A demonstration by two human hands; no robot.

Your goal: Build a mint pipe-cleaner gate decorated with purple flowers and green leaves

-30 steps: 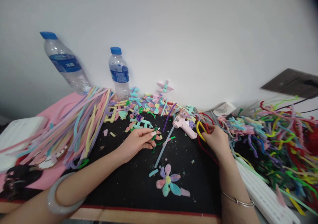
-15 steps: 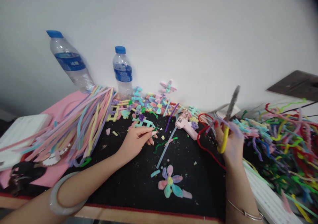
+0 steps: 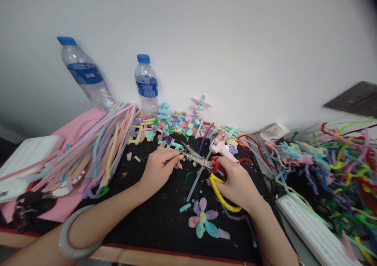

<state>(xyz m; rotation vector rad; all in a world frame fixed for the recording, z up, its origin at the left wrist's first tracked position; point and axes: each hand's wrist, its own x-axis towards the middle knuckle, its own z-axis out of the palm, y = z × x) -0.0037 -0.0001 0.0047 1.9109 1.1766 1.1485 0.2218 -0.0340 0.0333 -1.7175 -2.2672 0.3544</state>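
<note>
Scissors [image 3: 206, 163] with grey metal blades and yellow-and-red looped handles are gripped by the handles in the right hand [image 3: 237, 183], above the black mat [image 3: 147, 222]. Stiff, light handling is expected; the loops should be grasped, never the blades. The left hand [image 3: 161, 168] is pinched together beside the parted blades; what is held there cannot be told. Counted: one pair of scissors, one pale-pink plastic glue gun [image 3: 221, 149], two clear blue-capped plastic bottles [image 3: 146, 87], one fuzzy six-petalled multicoloured flower [image 3: 203, 217] on the mat's near part.

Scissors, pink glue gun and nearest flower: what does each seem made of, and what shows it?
Scissors: grey metal blades, by their sheen; smooth yellow handle, probably plastic. Glue gun: likely plastic, by its smooth moulded body. Flower: perhaps chenille, by its fuzzy petals.
</note>
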